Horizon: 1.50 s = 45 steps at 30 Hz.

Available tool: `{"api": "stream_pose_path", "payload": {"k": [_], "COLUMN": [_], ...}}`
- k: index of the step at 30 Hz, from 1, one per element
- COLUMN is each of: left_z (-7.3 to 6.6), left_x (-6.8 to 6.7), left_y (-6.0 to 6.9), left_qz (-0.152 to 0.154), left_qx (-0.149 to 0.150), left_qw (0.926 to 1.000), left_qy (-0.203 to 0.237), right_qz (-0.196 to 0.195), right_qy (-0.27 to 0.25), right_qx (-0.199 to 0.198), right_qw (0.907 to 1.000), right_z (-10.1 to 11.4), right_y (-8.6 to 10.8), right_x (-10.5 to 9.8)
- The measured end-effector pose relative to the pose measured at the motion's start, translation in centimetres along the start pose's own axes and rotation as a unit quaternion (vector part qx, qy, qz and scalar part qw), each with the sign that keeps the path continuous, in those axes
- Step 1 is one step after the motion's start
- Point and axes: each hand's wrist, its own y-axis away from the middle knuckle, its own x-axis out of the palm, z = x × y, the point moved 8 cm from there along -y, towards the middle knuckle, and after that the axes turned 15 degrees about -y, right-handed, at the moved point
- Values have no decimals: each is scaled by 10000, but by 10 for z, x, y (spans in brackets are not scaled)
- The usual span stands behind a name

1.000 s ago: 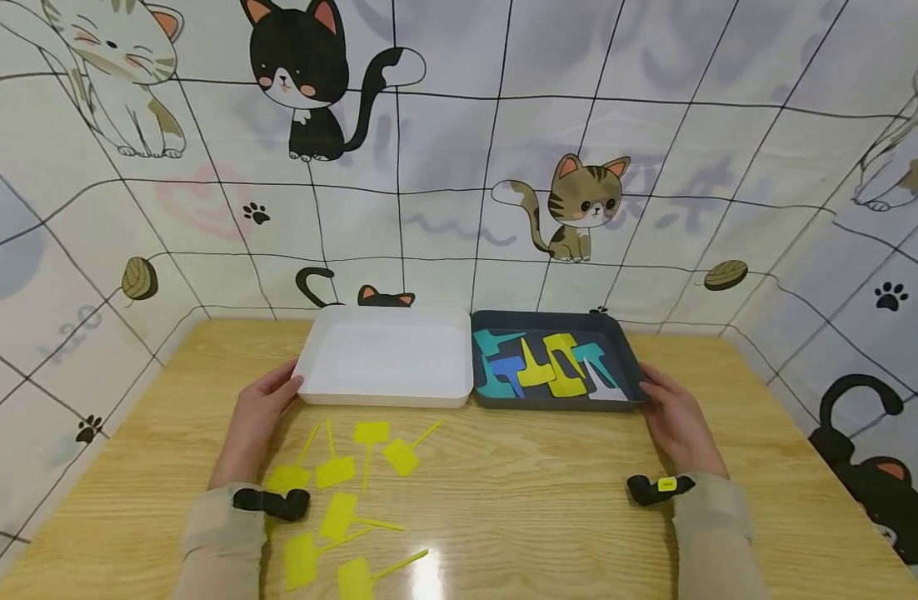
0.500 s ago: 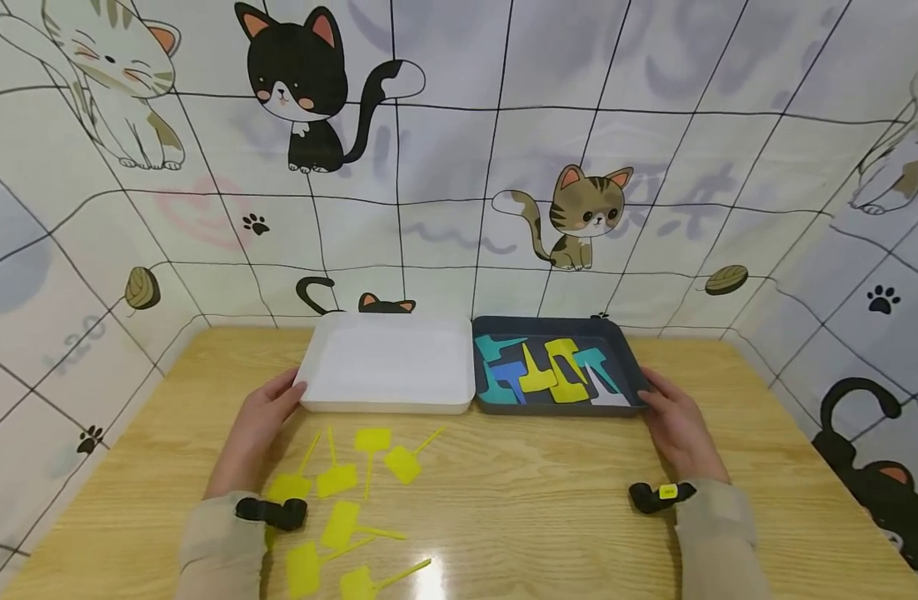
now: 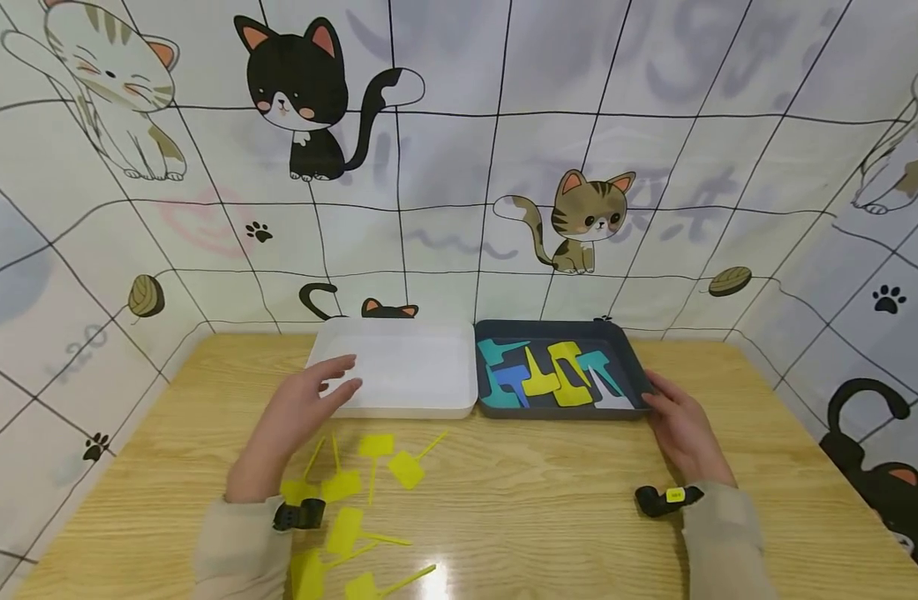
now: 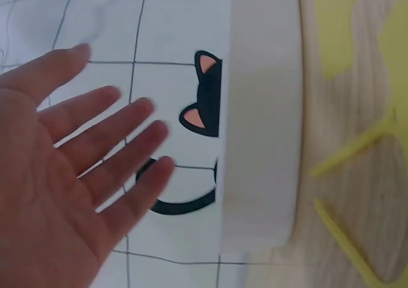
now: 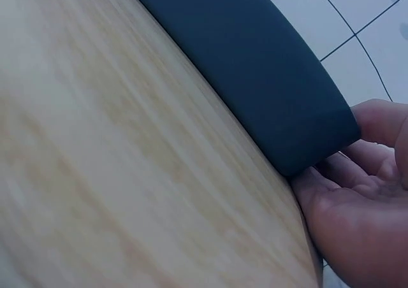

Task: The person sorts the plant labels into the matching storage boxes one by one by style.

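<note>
My left hand (image 3: 297, 412) hovers over the near left corner of the white tray (image 3: 466, 412), holding nothing. In the left wrist view its fingers (image 4: 121, 135) are spread and apart from the tray. My right hand (image 3: 684, 429) grips the right side of the dark grey tray (image 3: 564, 413), thumb at the rim. In the right wrist view its other fingers (image 5: 357, 167) lie at the tray's corner, partly hidden. Teal, blue, white and yellow T-shaped plant labels (image 3: 540, 382) lie in the dark tray. Several yellow plant labels (image 3: 406, 471) are scattered on the table before the white tray.
Both trays stand side by side at the back of the wooden table (image 3: 549, 500), against a cat-printed cloth backdrop (image 3: 444, 167). My left forearm (image 3: 241, 542) covers part of the yellow labels at the left.
My left hand has let go of the white tray's left edge and moved right, over the tray's near corner. The right hand stays at the dark tray. The head view has tilted up slightly.
</note>
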Motion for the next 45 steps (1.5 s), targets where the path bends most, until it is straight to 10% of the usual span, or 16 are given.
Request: {"api": "stream_pose_path", "payload": {"k": [11,19,30,45], "left_z": [-36,-62,-74,-84], "left_x": [41,69,78,91], "left_y": [20,22,33,39], "left_qz": [1835,2027,2049,2643], "left_qx": [-291,212,174,636], "left_qw": [9794,9631,9412,9531], "left_qy": [-789,-1757,-2681,-1328], "right_qz": [-101,-38,-15,-34], "right_qy": [2,-175,106,13], "right_qx": [-48,-256,-139,-148], "right_qw": [9999,9995,9998,9999], "right_z": [-7,-1,-5,-4], "right_y": [9,10,10,10], "right_x": [-5,-5,-5,-3]}}
